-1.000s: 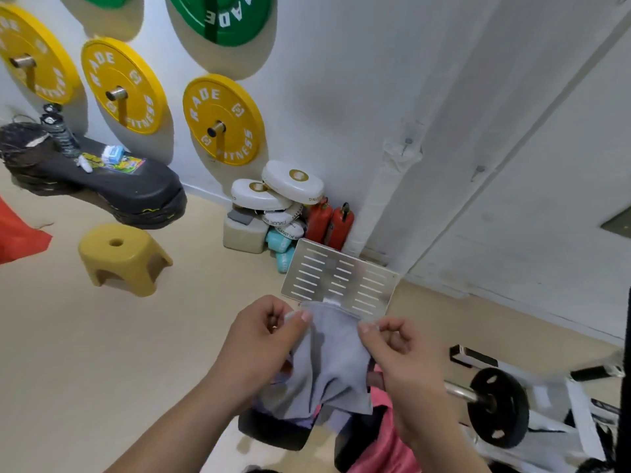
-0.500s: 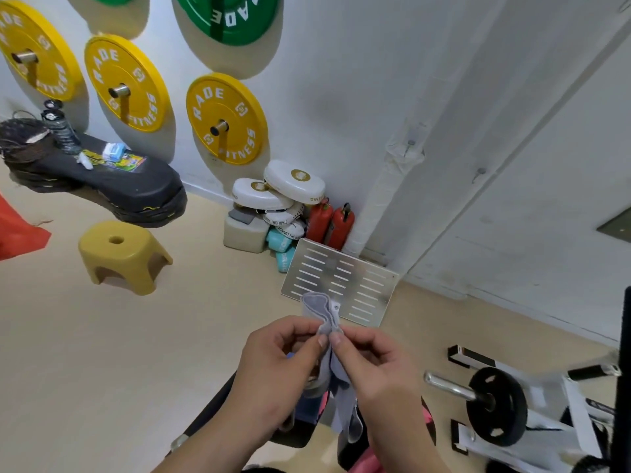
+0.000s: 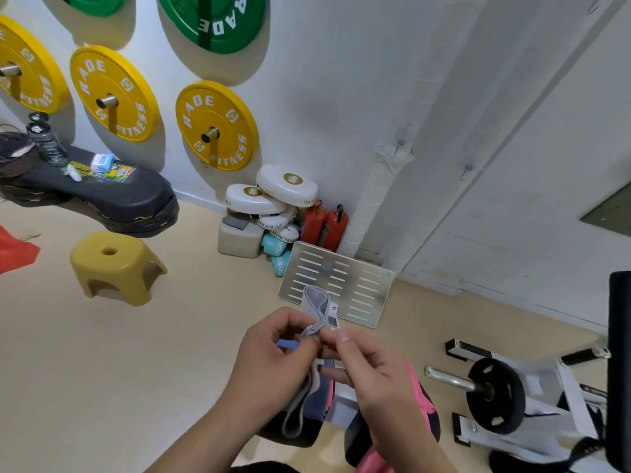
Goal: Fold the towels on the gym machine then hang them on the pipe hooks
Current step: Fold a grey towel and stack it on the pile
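Folding in progress: left hand (image 3: 269,370) and right hand (image 3: 375,377) pinch grey towel (image 3: 316,302), apparently folded narrow; hanging not yet done.

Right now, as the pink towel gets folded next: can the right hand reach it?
Probably yes: the pink towel lies just below the right hand, nothing between, and the left hand pinches the grey towel.

Yellow stool (image 3: 114,264), wall-hung weight plates (image 3: 225,148), red canisters (image 3: 336,227), slotted metal panel (image 3: 355,285).
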The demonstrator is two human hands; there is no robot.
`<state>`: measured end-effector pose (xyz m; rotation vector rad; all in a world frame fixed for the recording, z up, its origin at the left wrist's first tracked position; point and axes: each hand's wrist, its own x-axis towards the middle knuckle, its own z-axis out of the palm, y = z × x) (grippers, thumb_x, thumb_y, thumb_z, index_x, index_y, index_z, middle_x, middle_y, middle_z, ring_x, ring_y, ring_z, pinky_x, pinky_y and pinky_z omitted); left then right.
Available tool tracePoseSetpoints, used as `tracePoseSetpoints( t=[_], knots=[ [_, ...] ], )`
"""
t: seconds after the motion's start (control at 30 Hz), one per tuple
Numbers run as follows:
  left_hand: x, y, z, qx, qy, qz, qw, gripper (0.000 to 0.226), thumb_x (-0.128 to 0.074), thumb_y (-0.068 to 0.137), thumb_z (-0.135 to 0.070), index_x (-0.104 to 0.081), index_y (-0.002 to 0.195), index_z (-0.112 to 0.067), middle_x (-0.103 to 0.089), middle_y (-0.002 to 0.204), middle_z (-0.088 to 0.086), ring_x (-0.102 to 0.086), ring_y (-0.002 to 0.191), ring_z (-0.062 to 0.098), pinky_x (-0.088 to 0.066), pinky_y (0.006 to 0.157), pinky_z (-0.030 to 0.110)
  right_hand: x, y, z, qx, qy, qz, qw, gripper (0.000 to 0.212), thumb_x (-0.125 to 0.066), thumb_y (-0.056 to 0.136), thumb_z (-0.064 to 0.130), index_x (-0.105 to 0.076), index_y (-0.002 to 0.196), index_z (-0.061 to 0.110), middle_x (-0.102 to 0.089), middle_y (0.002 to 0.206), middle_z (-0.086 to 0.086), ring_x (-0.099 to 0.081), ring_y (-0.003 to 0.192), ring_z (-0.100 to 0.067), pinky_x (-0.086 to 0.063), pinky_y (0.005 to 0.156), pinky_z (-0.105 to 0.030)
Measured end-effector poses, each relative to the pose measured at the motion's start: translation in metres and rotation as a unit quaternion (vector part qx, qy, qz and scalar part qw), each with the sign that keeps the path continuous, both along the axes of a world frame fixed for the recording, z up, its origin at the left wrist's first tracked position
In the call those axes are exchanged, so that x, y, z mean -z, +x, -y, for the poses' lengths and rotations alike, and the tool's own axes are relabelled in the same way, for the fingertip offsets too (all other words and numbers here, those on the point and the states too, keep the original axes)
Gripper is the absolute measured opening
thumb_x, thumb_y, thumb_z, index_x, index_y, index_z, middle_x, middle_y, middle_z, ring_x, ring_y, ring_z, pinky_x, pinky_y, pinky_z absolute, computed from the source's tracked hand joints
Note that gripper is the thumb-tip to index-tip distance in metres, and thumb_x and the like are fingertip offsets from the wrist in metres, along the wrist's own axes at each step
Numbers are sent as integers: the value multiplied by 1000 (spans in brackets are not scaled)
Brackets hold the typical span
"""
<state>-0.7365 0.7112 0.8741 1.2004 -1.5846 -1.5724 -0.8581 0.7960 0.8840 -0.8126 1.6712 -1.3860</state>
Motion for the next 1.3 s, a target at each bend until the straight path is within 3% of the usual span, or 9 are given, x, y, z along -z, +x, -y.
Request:
tracePoseSetpoints(
  t=[0.1, 0.2, 0.3, 0.47, 0.67, 0.83, 0.97, 1.07, 1.3],
  knots=[
    [-7, 7, 8, 51, -12, -13, 999, 14, -75, 88, -16, -74, 78, -27, -74, 78, -7, -63, 63, 1, -49, 58, 18, 12, -16, -4, 12, 4, -138, 990, 40, -72, 93, 9, -74, 111, 44, -68, 118, 6, -66, 113, -9, -58, 98, -37],
    [-14, 12, 13, 141, -78, -11, 987, 19, -70, 90, -10, -75, 87, -28, -75, 89, -9, -67, 83, 2, -54, 73, 17, 8, -31, -7, -98, -24, -306, 947, 63, -79, 84, 23, -57, 136, 49, -47, 148, 20, -39, 145, -7, -36, 116, -30],
    [-15, 10, 15, 189, -137, -35, 972, 28, -71, 91, -3, -77, 95, -30, -76, 100, -6, -70, 98, 13, -56, 82, 25, -1, -37, 0, -150, -24, -369, 917, 54, -76, 81, 36, -61, 132, 45, -56, 139, 28, -37, 146, -5, -33, 117, -29],
    [-4, 7, 13, 160, -162, -42, 973, 30, -73, 91, -8, -74, 111, -31, -73, 102, -10, -69, 95, 13, -54, 79, 20, -19, -44, -5, -104, 16, -326, 939, 12, -78, 87, 29, -74, 96, 36, -71, 90, 17, -66, 91, -7, -53, 77, -28],
    [37, 4, 7, 309, -115, 90, 940, 39, -76, 78, -22, -67, 111, -39, -71, 97, -19, -67, 89, 1, -54, 77, 19, -34, -50, -16, -46, 24, -284, 958, 9, -72, 93, 33, -71, 85, 30, -71, 81, 11, -66, 81, -5, -51, 70, -19],
    [81, 1, 3, 340, -84, 229, 908, 22, -65, 75, -37, -62, 83, -17, -61, 75, 1, -50, 65, 7, -51, 70, 41, -32, -72, -29, 76, 18, -273, 959, 13, -68, 96, 33, -67, 84, 28, -70, 80, 7, -65, 78, -8, -52, 71, -26],
    [97, -3, 1, 308, -86, 222, 921, 16, -62, 78, -33, -58, 83, -19, -61, 82, 2, -50, 68, 7, -48, 68, 33, -26, -85, -39, 128, 7, -260, 957, 14, -64, 98, 29, -67, 85, 31, -69, 83, 8, -63, 78, -4, -48, 67, -14],
    [98, -2, 4, 266, -78, 194, 941, 11, -71, 81, -25, -61, 83, -22, -64, 80, -8, -53, 68, 2, -47, 69, 26, -15, -105, -49, 191, 22, -257, 947, 12, -60, 100, 32, -65, 92, 25, -66, 83, 5, -60, 78, -6, -45, 69, -25],
    [78, 3, 28, 40, 97, -40, 994, 6, -68, 95, -8, -73, 98, -11, -77, 89, 8, -69, 82, 18, -56, 76, 37, 33, -131, -78, 217, 104, -248, 939, 23, -50, 104, 42, -58, 92, 24, -64, 84, -6, -62, 81, -20, -47, 71, -35]
  ],
)
